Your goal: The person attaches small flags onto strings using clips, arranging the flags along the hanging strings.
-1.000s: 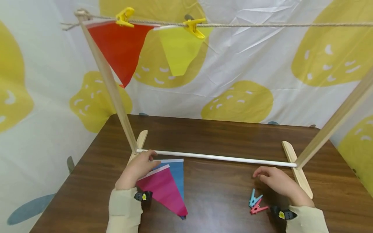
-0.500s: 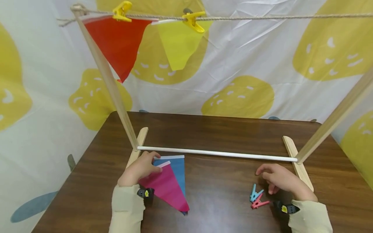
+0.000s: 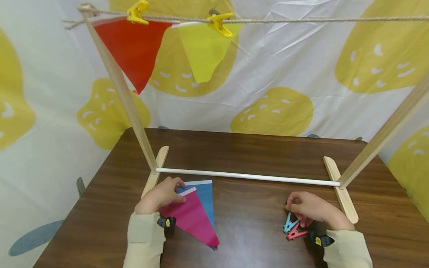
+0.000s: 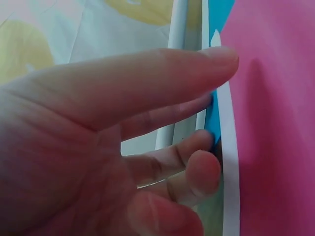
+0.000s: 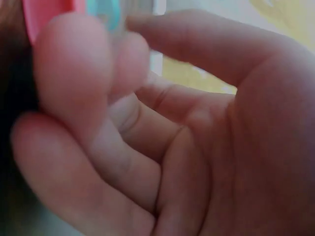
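Note:
My left hand point(image 3: 163, 193) rests at the upper left of two paper pennants. Its thumb lies over the white edge of the pink pennant point(image 3: 192, 216), while fingertips touch the blue pennant point(image 3: 207, 197) partly hidden underneath. In the left wrist view, gaps show between thumb and fingers. My right hand point(image 3: 310, 209) hovers over two small clothespins, its fingertips right at the upper end of the teal clothespin point(image 3: 289, 225). Beside that one lies a pink clothespin point(image 3: 296, 234), close under the hand. The right wrist view shows bent fingers with both clothespins beyond them.
A wooden frame with a left post point(image 3: 129, 108), a right post point(image 3: 378, 137) and a white rod point(image 3: 248, 176) stands on the brown table point(image 3: 248, 223). From its rope point(image 3: 301, 20), yellow clips hold a red pennant point(image 3: 134, 48) and a yellow pennant point(image 3: 202, 52).
My right hand has moved left and down to the teal clothespin, its fingers bending more. The left hand has stayed at the pennants, its thumb now over the pink one's edge. The view has tilted slightly.

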Demonstrator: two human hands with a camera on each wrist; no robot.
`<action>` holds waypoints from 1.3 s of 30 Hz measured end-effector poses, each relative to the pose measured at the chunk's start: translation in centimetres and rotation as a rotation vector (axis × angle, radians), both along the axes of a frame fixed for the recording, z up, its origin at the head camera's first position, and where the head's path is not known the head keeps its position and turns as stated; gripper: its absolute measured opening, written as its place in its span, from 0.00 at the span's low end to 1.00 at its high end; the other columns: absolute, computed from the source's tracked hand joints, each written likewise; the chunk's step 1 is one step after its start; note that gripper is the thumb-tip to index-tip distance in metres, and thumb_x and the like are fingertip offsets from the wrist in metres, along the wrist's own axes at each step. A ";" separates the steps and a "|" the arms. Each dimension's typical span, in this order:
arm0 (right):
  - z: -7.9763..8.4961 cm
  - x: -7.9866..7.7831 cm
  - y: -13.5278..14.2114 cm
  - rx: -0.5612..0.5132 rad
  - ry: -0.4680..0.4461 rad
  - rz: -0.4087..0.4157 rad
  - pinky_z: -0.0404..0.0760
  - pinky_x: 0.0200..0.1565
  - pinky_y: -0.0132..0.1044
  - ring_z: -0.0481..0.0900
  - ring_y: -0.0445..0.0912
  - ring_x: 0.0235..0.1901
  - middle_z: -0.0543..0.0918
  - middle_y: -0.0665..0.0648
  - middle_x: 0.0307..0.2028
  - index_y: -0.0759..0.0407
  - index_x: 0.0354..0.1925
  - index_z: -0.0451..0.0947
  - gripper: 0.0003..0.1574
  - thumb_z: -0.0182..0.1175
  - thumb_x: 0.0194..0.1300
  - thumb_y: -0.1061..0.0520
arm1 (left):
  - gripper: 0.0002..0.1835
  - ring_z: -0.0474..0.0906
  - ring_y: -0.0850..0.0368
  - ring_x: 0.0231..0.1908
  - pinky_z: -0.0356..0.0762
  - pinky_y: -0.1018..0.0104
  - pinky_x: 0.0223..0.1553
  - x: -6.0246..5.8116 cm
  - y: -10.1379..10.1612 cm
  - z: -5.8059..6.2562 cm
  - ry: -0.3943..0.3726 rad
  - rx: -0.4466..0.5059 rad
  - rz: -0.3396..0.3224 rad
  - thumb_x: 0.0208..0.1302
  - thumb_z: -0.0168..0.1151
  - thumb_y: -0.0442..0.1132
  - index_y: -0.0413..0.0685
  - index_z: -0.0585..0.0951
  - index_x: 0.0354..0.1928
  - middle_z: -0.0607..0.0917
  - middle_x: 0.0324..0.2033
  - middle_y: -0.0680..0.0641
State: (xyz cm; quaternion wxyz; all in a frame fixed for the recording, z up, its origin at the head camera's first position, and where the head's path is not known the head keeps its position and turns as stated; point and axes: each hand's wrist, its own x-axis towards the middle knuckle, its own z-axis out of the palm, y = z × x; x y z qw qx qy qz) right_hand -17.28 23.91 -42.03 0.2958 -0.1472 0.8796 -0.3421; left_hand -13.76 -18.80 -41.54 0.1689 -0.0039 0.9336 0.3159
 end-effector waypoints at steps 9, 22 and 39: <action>0.3 0.2 -0.9 0.114 0.035 -0.035 0.74 0.14 0.38 0.72 0.43 0.09 0.72 0.53 0.11 0.55 0.31 0.70 0.23 0.60 0.53 0.38 | 0.25 0.70 0.53 0.34 0.73 0.63 0.31 -0.1 0.4 -0.1 -0.017 -0.029 0.032 0.45 0.69 0.40 0.48 0.73 0.48 0.70 0.38 0.44; 0.5 0.3 -1.2 0.053 0.047 0.053 0.75 0.19 0.39 0.74 0.45 0.15 0.74 0.53 0.20 0.56 0.37 0.72 0.21 0.66 0.49 0.48 | 0.19 0.70 0.55 0.30 0.71 0.62 0.31 -0.2 0.2 -0.5 0.067 -0.077 0.020 0.48 0.66 0.36 0.47 0.74 0.44 0.72 0.33 0.45; 0.6 -0.2 -1.3 0.132 0.257 0.014 0.71 0.21 0.36 0.72 0.43 0.18 0.74 0.49 0.19 0.56 0.39 0.74 0.15 0.63 0.53 0.53 | 0.11 0.70 0.57 0.29 0.68 0.64 0.32 -0.6 -0.3 -1.2 0.139 -0.103 -0.010 0.53 0.59 0.31 0.48 0.77 0.39 0.74 0.27 0.50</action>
